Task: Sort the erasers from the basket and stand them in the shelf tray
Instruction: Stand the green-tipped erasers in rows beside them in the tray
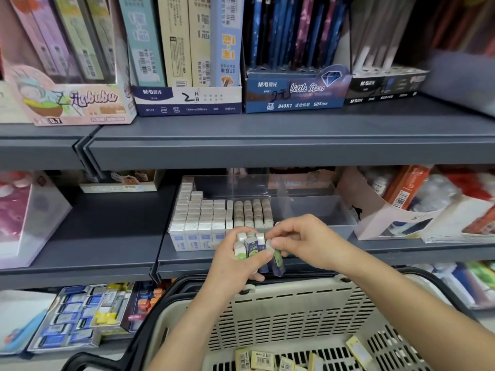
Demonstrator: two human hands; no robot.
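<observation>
Head view shows my left hand (233, 266) in front of the shelf tray (329, 207), its fingers (258, 257) curled around a small bunch of erasers (250, 246) with blue and green sleeves. My right hand (305, 242) meets the same bunch. Its fingers (284, 243) pinch one eraser (277, 259) at the right edge, I think to draw it out, but how firmly they have it I cannot tell. Both hands are above the far rim of the basket (294, 309) and just before the tray.

The tray stands on the middle shelf (120, 236). Its left part is already filled: rows of white erasers (203, 215) stand upright close together, and just beside them, to the right, a block of beige ones (254, 212). The right part of the tray is bare. On the basket bottom some yellowish packed erasers (263, 360) lie loose. So I judge the work is perhaps half done: the bunch in my hands is not yet in the tray, and the basket ones come after it
</observation>
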